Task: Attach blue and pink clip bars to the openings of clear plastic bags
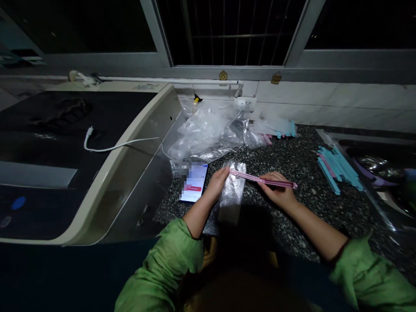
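My right hand (277, 190) is closed around a long, thin pink plastic strip (248, 176), which looks like a bag sealing clip. The strip slants across the upper part of a small clear plastic bag (232, 197) on the counter. At the strip's left end, the fingers of my left hand (218, 184) pinch the bag near its top edge. Whether those fingers also grip the strip is hard to see. A phone (196, 184) with its screen lit lies just left of my left hand.
Blue and pink strips (341, 167) lie in a pile at right, beside a sink (373, 203) with bowls. Crumpled clear bags (208, 130) and more strips (286, 130) are by the tiled wall. A washing machine (130, 173) stands left, with a white cable (123, 143) across it.
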Demonstrator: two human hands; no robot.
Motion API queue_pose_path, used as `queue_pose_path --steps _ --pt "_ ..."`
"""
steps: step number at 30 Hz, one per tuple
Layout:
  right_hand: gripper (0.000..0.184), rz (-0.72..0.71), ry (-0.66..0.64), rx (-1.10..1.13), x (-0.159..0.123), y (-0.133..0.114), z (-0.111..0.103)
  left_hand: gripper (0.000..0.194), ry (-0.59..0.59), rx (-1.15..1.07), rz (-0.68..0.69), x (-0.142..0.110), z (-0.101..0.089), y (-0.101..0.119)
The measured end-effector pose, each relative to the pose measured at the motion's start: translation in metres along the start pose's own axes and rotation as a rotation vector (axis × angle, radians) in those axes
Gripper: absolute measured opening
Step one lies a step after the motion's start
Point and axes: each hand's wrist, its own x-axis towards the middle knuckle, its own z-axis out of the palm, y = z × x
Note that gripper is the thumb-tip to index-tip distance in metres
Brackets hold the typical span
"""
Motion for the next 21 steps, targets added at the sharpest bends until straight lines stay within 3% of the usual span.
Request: queue_pose_path --steps 6,13,21 --pt "0.002 0.006 0.021 -0.029 0.001 0.004 -0.006 0.038 -0.068 0.003 -0.064 -0.003 0.003 0.003" --pt "0.005 0.126 0.182 -0.077 0.004 0.017 -0.012 0.039 -0.157 -0.005 -0.072 -0.006 0.004 0.002" --pt "0.009 0.167 0.108 0.003 -0.003 0.024 0.002 0.043 -0.252 0.016 -0.071 -0.012 0.005 0.008"
